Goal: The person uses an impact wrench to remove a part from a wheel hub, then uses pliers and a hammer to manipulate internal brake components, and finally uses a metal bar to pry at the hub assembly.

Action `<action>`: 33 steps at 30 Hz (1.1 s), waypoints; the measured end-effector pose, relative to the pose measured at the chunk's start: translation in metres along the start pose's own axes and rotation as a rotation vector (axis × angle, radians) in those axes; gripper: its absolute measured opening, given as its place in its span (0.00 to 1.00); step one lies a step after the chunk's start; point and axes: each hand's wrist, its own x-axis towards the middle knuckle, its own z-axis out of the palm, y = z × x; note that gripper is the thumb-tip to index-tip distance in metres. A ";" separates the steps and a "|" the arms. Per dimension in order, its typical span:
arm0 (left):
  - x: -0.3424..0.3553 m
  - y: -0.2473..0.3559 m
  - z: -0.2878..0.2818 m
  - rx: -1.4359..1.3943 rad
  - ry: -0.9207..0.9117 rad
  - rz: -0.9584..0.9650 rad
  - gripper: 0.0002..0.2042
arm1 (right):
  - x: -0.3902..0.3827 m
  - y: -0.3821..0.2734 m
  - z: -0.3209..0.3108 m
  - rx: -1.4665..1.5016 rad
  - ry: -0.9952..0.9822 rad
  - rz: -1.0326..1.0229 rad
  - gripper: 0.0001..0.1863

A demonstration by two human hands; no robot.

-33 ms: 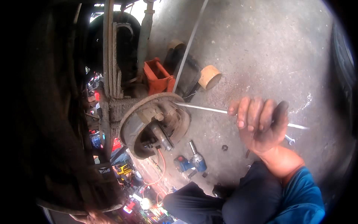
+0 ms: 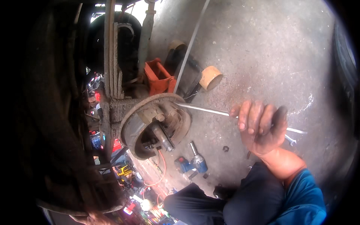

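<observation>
My right hand (image 2: 260,125) is closed around a long silvery metal bar (image 2: 206,109), fingers wrapped over it. Its far tip touches the upper right rim of a rusty round brake assembly (image 2: 129,129). Curved brake shoes show inside that assembly. From its middle sticks out a bare axle spindle (image 2: 162,135), with a coil spring (image 2: 153,145) beside it. At the lower left edge, part of my left hand (image 2: 95,218) shows by the rim of a large dark round part (image 2: 80,212); its fingers are mostly hidden.
On the concrete floor lie a blue impact wrench (image 2: 198,162), a nut (image 2: 225,149) and a spanner (image 2: 290,140). Behind the brake stand an orange metal stand (image 2: 159,77) and a yellow cylinder (image 2: 211,78). A long pole (image 2: 192,41) slants there. Cluttered tools (image 2: 125,171) fill the lower left.
My right hand has lowered slightly, and the near end of the bar has dipped with it. The bar's tip stays at the brake rim.
</observation>
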 end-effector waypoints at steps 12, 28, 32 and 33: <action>-0.001 -0.001 0.003 0.022 0.018 -0.063 0.28 | 0.077 0.009 -0.001 0.288 0.004 0.071 0.30; -0.007 -0.004 0.004 0.017 0.050 0.021 0.25 | 0.153 0.018 0.037 0.031 -0.139 0.375 0.28; -0.002 0.006 0.003 -0.066 0.059 0.065 0.25 | 0.126 0.013 0.036 0.066 0.062 0.250 0.29; -0.003 0.004 0.002 -0.059 0.063 0.053 0.25 | 0.123 0.012 0.038 0.089 -0.014 0.244 0.29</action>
